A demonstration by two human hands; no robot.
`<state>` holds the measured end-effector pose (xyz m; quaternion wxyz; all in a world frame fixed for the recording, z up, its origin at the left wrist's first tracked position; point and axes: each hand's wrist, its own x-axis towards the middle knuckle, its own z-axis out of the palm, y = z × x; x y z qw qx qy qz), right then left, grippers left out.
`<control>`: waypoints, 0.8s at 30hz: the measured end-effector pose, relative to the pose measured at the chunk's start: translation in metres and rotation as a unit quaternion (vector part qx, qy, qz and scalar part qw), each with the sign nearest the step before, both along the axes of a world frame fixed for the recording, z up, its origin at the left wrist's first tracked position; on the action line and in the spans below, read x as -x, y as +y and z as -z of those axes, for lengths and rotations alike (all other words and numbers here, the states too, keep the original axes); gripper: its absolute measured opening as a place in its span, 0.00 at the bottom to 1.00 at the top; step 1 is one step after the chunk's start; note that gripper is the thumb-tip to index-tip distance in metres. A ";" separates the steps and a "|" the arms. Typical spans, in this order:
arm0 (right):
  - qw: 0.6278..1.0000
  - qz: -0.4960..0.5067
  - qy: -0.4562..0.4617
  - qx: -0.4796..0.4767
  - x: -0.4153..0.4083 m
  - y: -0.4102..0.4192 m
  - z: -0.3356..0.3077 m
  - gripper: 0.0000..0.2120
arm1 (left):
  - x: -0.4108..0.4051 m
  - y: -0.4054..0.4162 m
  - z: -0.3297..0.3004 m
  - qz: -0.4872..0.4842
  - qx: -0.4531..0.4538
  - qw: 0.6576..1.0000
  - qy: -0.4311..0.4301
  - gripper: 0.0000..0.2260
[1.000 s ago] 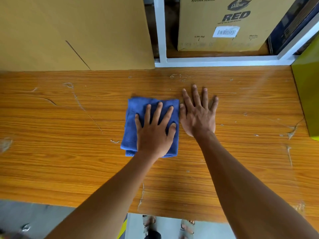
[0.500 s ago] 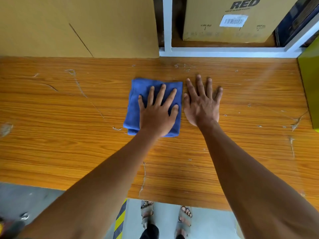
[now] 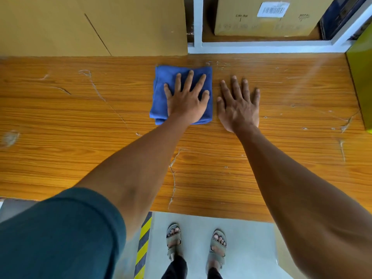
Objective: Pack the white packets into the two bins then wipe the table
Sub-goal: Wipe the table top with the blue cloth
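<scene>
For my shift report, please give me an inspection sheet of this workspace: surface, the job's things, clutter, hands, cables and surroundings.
Surface: wooden table, with pale scratches and smears in several places.
Job's things: folded blue cloth lies flat on the table; no white packets seen; a green thing at the right edge may be a bin, cannot tell.
Clutter: nothing seen.
Hands: left hand presses flat on the cloth, fingers straight; right hand rests flat on the bare table beside the cloth.
Cables: nothing seen.
Surroundings: cardboard sheet behind the table on the left; white frame; labelled carton behind it; striped floor tape below; feet in sandals.
</scene>
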<state>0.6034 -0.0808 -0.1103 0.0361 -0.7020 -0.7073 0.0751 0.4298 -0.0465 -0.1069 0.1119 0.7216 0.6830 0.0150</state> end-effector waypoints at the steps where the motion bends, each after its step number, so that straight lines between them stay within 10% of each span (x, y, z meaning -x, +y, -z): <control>1: 1.000 -0.002 0.007 0.002 0.000 -0.007 -0.001 0.31 | 0.002 -0.021 0.002 0.008 -0.012 1.000 0.002 0.27; 9: 1.000 -0.012 0.022 0.019 0.001 -0.097 -0.007 0.30 | 0.018 -0.196 0.004 0.002 -0.020 1.000 0.016 0.28; 19: 1.000 -0.001 0.015 0.005 0.004 -0.097 -0.002 0.29 | 0.001 -0.044 -0.002 -0.024 -0.004 1.000 0.005 0.29; 24: 1.000 -0.005 0.007 0.005 0.003 -0.099 -0.005 0.29 | 0.009 -0.096 0.003 0.004 -0.036 0.999 0.017 0.28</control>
